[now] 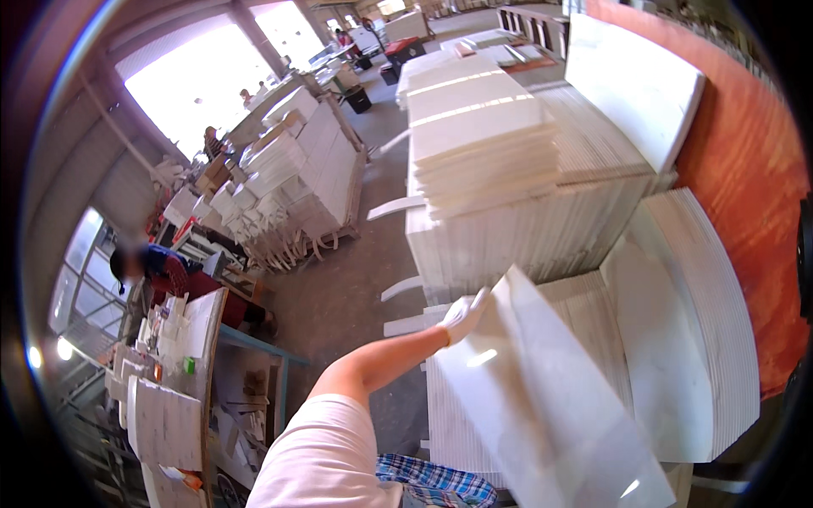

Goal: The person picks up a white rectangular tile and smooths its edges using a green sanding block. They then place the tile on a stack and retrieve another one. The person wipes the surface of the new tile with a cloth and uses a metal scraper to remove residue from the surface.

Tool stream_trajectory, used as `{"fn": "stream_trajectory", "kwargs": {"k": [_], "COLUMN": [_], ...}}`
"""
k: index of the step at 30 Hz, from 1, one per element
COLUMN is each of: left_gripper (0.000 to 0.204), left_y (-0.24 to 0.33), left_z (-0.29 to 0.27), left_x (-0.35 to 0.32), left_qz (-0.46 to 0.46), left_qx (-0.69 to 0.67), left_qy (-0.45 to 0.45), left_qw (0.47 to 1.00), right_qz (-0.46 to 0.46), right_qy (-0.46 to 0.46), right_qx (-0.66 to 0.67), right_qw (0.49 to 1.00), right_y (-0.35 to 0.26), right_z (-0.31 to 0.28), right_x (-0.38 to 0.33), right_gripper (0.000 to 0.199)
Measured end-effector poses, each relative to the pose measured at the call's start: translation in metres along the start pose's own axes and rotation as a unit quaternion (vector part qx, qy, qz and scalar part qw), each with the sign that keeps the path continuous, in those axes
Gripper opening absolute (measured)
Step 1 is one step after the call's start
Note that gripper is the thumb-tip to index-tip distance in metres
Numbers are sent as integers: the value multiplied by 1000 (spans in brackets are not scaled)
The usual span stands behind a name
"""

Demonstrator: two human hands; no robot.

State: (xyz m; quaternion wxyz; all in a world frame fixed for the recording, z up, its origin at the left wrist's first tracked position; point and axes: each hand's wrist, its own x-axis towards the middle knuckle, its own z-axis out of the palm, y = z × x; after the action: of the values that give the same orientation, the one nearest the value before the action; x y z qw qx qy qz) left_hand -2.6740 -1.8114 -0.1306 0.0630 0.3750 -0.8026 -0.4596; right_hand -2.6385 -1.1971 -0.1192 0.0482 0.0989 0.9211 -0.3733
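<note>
My left hand (462,317), in a white glove, is closed on the upper left edge of a white polished stone slab (550,398). The slab is tilted, and light glints off its glossy face. Below and behind it lies a stack of stone slabs (464,423) set on edge in a tight row. More slabs (660,347) lean upright just to the right of the held one. My right hand does not show; the slab or the picture's edge hides it.
A tall slab pile (483,161) stands ahead, with a large white panel (631,89) beside an orange-red surface (745,186). At left, a person (169,271) bends by a cluttered workbench (207,339). Pale strips (398,207) jut into the concrete aisle (339,296).
</note>
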Motion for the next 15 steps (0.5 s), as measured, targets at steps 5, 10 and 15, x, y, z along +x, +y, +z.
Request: {"fn": "stream_trajectory", "kwargs": {"k": [5,10,15], "left_gripper": [69,63,66], "left_y": [-83,-136,-166], "left_z": [-62,-116,-189], "left_x": [-91,-155,-184], "left_qz": [-125,-201,-186], "left_qx": [114,72,38], "left_qy": [-8,-37,-45], "left_qw": [986,976,981], "right_qz": [161,-23,-167], "right_qy": [-89,-44,-19], "right_qx": [199,36,-65], "right_qw": [962,998,984], "right_y": [52,-40,-111], "right_z": [0,26,74], "right_x": [-75,-114,-173], "right_gripper": [80,74,69]}}
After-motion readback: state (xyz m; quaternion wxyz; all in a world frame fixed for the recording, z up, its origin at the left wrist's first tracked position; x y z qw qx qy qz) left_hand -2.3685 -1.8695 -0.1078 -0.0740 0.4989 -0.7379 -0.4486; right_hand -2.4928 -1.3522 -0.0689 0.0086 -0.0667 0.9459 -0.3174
